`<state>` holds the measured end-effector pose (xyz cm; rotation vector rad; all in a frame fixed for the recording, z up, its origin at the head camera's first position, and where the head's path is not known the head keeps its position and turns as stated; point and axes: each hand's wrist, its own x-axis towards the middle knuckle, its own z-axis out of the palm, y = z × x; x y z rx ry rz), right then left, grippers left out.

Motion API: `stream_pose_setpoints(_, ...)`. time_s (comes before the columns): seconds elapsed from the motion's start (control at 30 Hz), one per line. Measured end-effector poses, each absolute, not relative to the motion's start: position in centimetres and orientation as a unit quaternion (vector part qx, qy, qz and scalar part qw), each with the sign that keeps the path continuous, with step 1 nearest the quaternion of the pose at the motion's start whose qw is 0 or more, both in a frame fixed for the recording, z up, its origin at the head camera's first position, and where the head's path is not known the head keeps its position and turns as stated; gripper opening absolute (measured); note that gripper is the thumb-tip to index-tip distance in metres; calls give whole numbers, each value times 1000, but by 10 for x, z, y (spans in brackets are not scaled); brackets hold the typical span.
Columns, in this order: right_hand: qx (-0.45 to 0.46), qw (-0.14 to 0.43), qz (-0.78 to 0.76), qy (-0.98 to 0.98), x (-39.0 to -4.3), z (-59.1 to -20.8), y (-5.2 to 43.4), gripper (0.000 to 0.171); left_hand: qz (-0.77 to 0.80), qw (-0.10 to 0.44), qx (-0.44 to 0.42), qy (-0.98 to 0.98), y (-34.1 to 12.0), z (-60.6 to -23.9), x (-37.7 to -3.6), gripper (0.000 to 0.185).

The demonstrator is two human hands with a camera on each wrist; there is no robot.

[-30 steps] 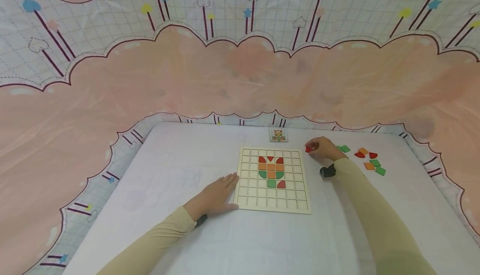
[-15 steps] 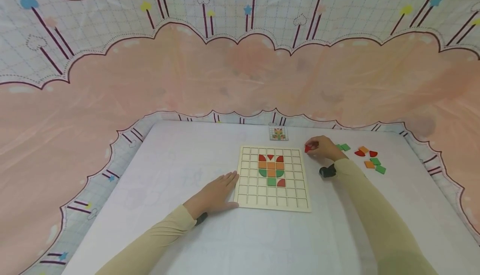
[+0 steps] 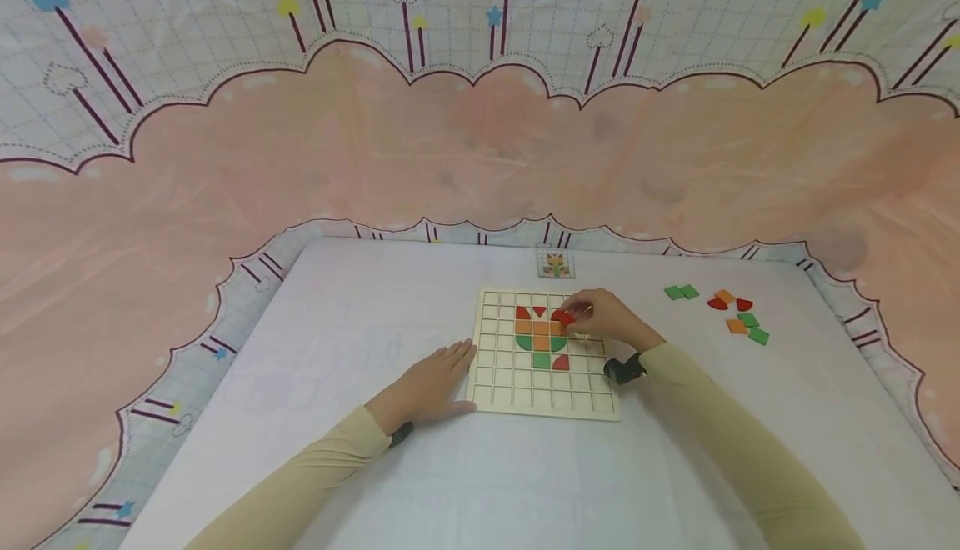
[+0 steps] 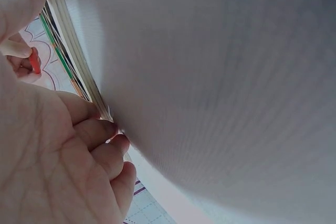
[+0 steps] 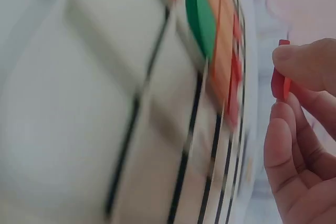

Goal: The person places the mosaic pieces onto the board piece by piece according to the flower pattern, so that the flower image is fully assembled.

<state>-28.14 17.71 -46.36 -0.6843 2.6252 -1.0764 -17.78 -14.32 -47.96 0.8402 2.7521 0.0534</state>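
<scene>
A wooden grid board (image 3: 495, 392) lies on the white table, holding red, orange and green tiles in a flower-like pattern (image 3: 542, 336). My right hand (image 3: 600, 319) hovers over the board's upper right part and pinches a small red tile (image 3: 567, 317); the right wrist view shows that red tile (image 5: 278, 81) between thumb and fingers, just above the board (image 5: 105, 103). My left hand (image 3: 431, 383) lies flat on the table with its fingertips against the board's left edge; in the left wrist view its fingers (image 4: 100, 129) touch the board's edge (image 4: 79, 61).
Loose green, orange and red tiles (image 3: 731, 312) lie scattered on the table right of the board. A small picture card (image 3: 557, 264) sits just beyond the board. A pink and white patterned cloth (image 3: 450, 133) rises behind and around the table (image 3: 480, 483).
My right hand has carried the red tile leftward from beside the board's top right corner to above its upper right cells. The left hand has stayed put.
</scene>
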Motion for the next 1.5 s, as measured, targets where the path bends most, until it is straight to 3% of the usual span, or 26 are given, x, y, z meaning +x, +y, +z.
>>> stream_pose_setpoints(0.63,-340,144,-350,861,-249,-471,114,20,20,132,287,949,-143,-478,-178,86)
stream_pose_setpoints(1.5,-348,170,-324,863,-252,-471,124,11,18,136,282,950,-142,-474,-175,86)
